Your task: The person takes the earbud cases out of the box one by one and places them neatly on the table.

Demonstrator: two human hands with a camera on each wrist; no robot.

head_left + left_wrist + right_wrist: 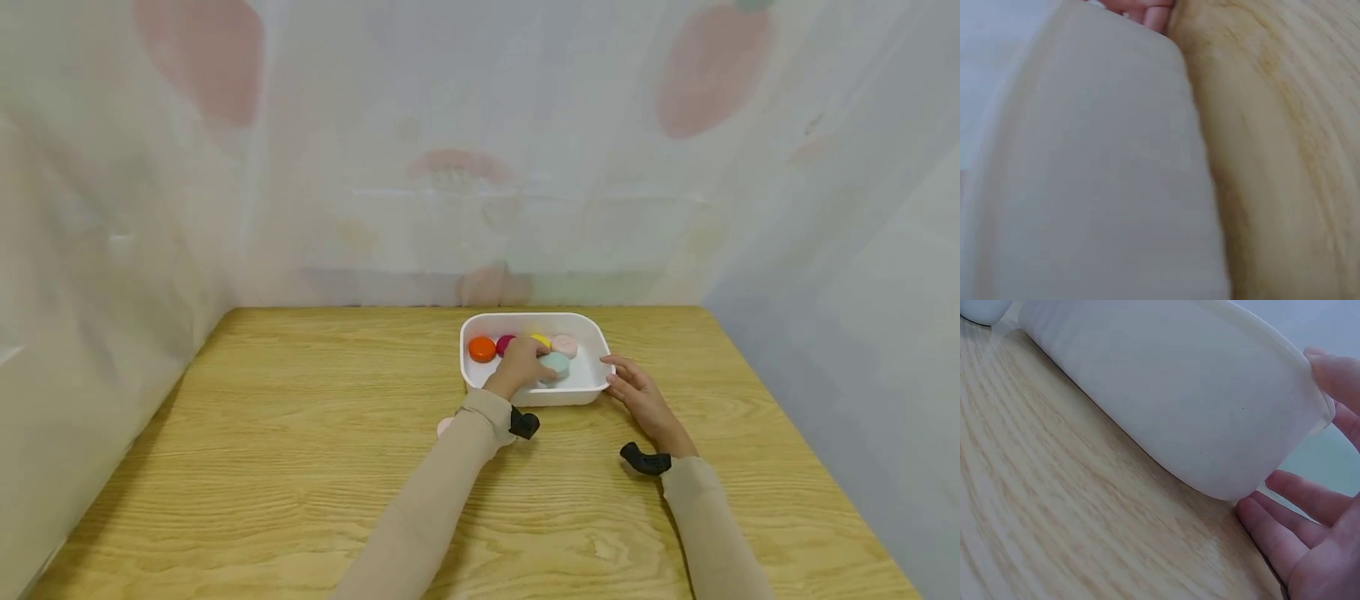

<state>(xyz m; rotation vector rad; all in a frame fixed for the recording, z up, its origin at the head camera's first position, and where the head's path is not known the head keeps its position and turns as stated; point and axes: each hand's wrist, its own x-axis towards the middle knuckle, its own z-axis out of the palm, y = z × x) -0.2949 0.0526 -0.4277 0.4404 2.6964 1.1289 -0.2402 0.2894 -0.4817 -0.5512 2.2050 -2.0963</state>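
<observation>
A white rectangular box (536, 398) with rounded corners sits on the table. My left hand (517, 365) reaches inside it, thumb and fingers around a mint-green macaron-shaped piece (556, 365). Beside that hand lie an orange piece (482, 349), a magenta piece (506, 344), a yellow piece (541, 339) and a pale pink piece (565, 345), all round; the magenta and yellow ones are partly covered. At the box's right end, my right hand (642, 396) grips the rim and corner. In the right wrist view, its fingers (1291, 534) touch the lower corner.
Another pale pink piece (445, 426) lies on the wooden table (300, 467), mostly hidden by the left sleeve (442, 492). A fruit-printed curtain (360, 167) stands along the table's back and sides. Black wrist mounts (645, 460) project from both wrists.
</observation>
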